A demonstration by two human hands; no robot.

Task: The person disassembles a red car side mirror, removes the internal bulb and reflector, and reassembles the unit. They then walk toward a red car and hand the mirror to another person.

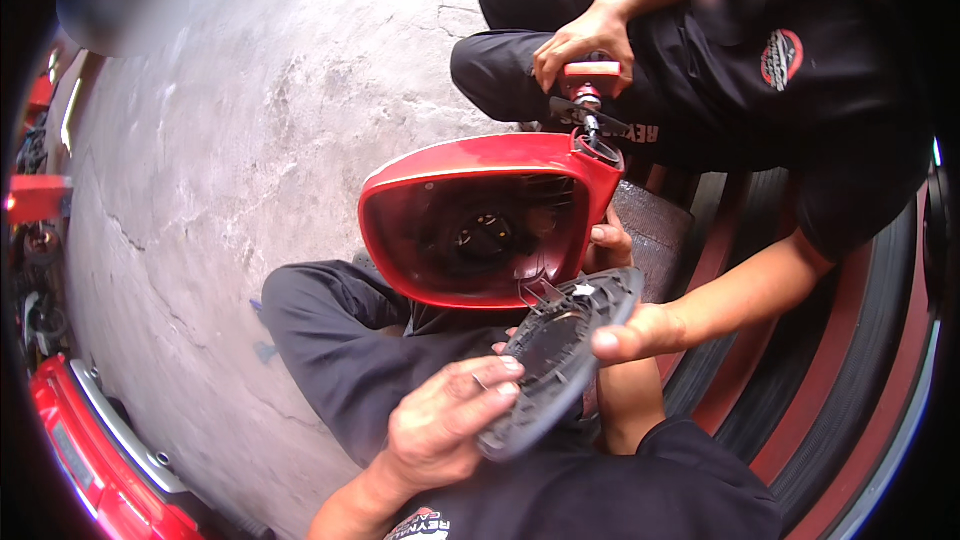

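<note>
A red side mirror housing (470, 152) rests over my lap, its hollow black inside facing up toward me. My right hand (610, 243) holds it at its right side; only some fingers show, the rest being hidden behind the housing and the mirror glass. In front of it is a mirror glass (565, 365), its black ribbed backing turned up. My left hand (450, 420) grips the lower left edge of this piece. A co-worker's hand (640, 332) holds its right edge. The co-worker's other hand (590, 45) grasps a red piece (592, 70) with a metallic shaft at the housing's upper corner.
The co-worker (800, 90), in dark clothes, sits close on the right on a red and black slatted bench (735, 350). Grey concrete floor (230, 140) spreads to the left. A red vehicle part (90, 440) lies along the lower left, with more red objects (38, 198) above it.
</note>
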